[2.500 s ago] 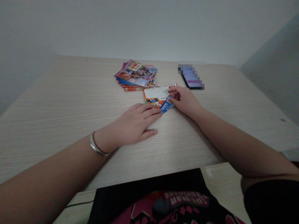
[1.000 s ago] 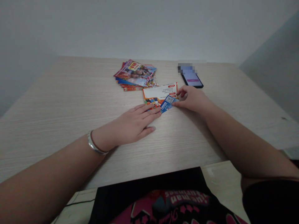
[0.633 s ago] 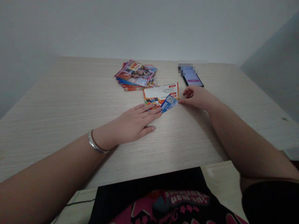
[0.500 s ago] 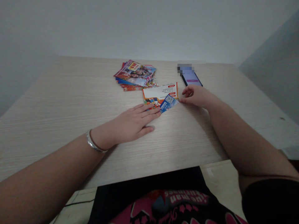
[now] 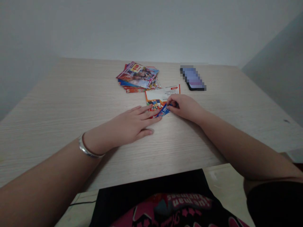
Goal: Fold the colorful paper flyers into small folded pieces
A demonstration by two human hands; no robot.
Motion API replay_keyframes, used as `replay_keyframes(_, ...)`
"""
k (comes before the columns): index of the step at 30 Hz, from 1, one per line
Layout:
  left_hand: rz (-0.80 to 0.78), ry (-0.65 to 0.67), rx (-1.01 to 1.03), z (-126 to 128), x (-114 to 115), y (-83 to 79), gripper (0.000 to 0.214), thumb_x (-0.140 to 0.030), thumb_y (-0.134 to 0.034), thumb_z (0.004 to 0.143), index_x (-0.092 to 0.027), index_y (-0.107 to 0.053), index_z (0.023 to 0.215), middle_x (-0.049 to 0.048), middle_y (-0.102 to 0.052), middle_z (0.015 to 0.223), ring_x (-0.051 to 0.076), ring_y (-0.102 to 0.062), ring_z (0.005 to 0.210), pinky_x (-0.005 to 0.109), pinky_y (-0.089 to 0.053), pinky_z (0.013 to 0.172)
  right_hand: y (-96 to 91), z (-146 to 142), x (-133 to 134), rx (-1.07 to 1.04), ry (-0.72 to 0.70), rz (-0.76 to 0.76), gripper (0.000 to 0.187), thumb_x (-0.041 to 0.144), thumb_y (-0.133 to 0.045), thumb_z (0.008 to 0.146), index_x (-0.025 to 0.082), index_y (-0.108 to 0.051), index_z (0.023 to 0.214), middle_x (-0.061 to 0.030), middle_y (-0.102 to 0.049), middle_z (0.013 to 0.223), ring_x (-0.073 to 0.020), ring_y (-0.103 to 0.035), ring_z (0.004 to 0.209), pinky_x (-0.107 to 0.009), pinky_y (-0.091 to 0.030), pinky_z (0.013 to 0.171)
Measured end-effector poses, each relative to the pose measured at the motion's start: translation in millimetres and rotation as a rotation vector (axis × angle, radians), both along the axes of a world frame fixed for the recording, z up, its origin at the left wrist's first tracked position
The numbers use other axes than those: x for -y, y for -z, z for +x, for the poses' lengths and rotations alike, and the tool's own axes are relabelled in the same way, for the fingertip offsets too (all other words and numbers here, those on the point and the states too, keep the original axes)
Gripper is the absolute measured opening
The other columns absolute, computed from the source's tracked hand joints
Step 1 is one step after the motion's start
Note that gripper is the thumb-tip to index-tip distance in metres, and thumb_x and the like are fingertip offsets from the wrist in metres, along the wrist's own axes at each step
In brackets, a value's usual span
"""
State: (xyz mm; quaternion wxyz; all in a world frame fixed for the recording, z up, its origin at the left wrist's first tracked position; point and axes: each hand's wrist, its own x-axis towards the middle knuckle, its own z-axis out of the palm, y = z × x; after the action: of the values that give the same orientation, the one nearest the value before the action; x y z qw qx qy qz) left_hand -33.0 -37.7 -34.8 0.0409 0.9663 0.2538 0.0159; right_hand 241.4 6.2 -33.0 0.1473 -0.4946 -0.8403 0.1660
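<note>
A printed leaflet (image 5: 155, 94) lies on the table, white and orange with small cartoon figures. Its near edge is folded over, so a blue flap (image 5: 165, 109) shows. My left hand (image 5: 129, 126) rests flat with fingers spread, its fingertips on the leaflet's lower left part and the flap. A silver bangle (image 5: 86, 148) circles that wrist. At the flap's right part, my right hand (image 5: 186, 107) has its fingers curled and pinched on the folded paper. These fingers cover the right side of the flap.
Behind the leaflet lies a fanned pile of colourful flyers (image 5: 139, 77), close to its far left corner. A phone (image 5: 193, 78) with a lit screen, partly pixelated, lies at the back right. The pale wood-grain table (image 5: 59, 104) meets a wall at its far edge.
My right hand has moved left from the leaflet's right edge onto the blue flap, covering its QR code. My left hand has shifted very slightly left and still lies flat.
</note>
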Motion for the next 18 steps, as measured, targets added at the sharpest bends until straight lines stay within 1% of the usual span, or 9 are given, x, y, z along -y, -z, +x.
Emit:
replay_keyframes(3,-0.005,-0.038,-0.017,-6,2,-5.2,0.055,-0.047,-0.021,0.113,-0.03,-0.05,0.156,0.0014,-0.049,0.164,0.026,-0.036,0.157,0.047,-0.023,0.129,-1.3,4,-3,0.015,0.016,-0.019,0.005,0.022,-0.067,0.089,0.02,-0.067,0.094,-0.0001,-0.064,0.078,-0.0151,-0.052,0.068,-0.029,-0.035,0.064)
replay_keyframes(5,-0.023,-0.065,-0.043,-9,3,-6.3,0.054,-0.046,-0.02,0.114,-0.033,-0.056,0.151,-0.0013,-0.055,0.159,0.024,-0.037,0.156,0.047,-0.02,0.129,-0.9,6,-3,0.009,0.013,-0.015,0.005,0.022,-0.067,0.089,0.02,-0.066,0.093,0.0,-0.064,0.078,-0.015,-0.053,0.068,-0.029,-0.035,0.064)
replay_keyframes(8,-0.019,-0.055,0.009,-14,3,-6.6,0.053,-0.049,-0.023,0.113,-0.033,-0.061,0.147,-0.0011,-0.06,0.155,0.022,-0.043,0.153,0.045,-0.021,0.128,1.1,6,-3,-0.019,0.001,0.001,0.004,0.021,-0.067,0.088,0.02,-0.066,0.092,0.0005,-0.064,0.077,-0.0145,-0.052,0.067,-0.029,-0.035,0.064)
replay_keyframes(10,-0.019,-0.005,0.065,-15,2,-9.7,0.053,-0.055,-0.028,0.112,-0.032,-0.063,0.143,0.0001,-0.063,0.151,0.022,-0.049,0.148,0.042,-0.025,0.127,2.6,7,-3,-0.035,-0.006,0.015,0.004,0.022,-0.067,0.087,0.021,-0.067,0.091,0.0006,-0.064,0.077,-0.0144,-0.052,0.067,-0.028,-0.035,0.064)
replay_keyframes(12,-0.037,0.068,0.098,-14,1,-16.0,0.053,-0.054,-0.029,0.112,-0.03,-0.067,0.138,0.0011,-0.067,0.147,0.02,-0.056,0.142,0.038,-0.032,0.125,4.0,7,-3,-0.041,-0.008,0.017,0.004,0.023,-0.068,0.087,0.021,-0.067,0.09,0.0009,-0.064,0.076,-0.0144,-0.053,0.067,-0.028,-0.035,0.063)
replay_keyframes(14,-0.046,0.095,0.12,-11,0,-23.3,0.05,-0.054,-0.033,0.111,-0.028,-0.073,0.129,0.002,-0.072,0.139,0.022,-0.062,0.135,0.039,-0.039,0.122,5.3,9,-4,-0.036,-0.01,0.02,0.005,0.024,-0.069,0.087,0.022,-0.068,0.091,0.0009,-0.065,0.076,-0.0148,-0.054,0.067,-0.028,-0.035,0.063)
replay_keyframes(16,-0.049,0.061,0.16,-5,0,-27.8,0.047,-0.047,-0.036,0.111,-0.025,-0.077,0.118,0.0049,-0.076,0.128,0.022,-0.068,0.123,0.039,-0.047,0.115,6.3,12,-4,-0.026,-0.041,0.063,0.007,0.026,-0.067,0.089,0.022,-0.071,0.093,-0.0004,-0.067,0.078,-0.0159,-0.056,0.07,-0.029,-0.037,0.065)
replay_keyframes(18,-0.044,-0.014,0.213,1,0,-27.6,0.042,-0.041,-0.042,0.11,-0.02,-0.078,0.112,0.0088,-0.077,0.12,0.023,-0.07,0.112,0.04,-0.054,0.105,6.7,15,-4,-0.025,-0.134,0.158,0.01,0.028,-0.065,0.091,0.022,-0.073,0.093,-0.0032,-0.071,0.085,-0.0184,-0.061,0.079,-0.031,-0.042,0.072)
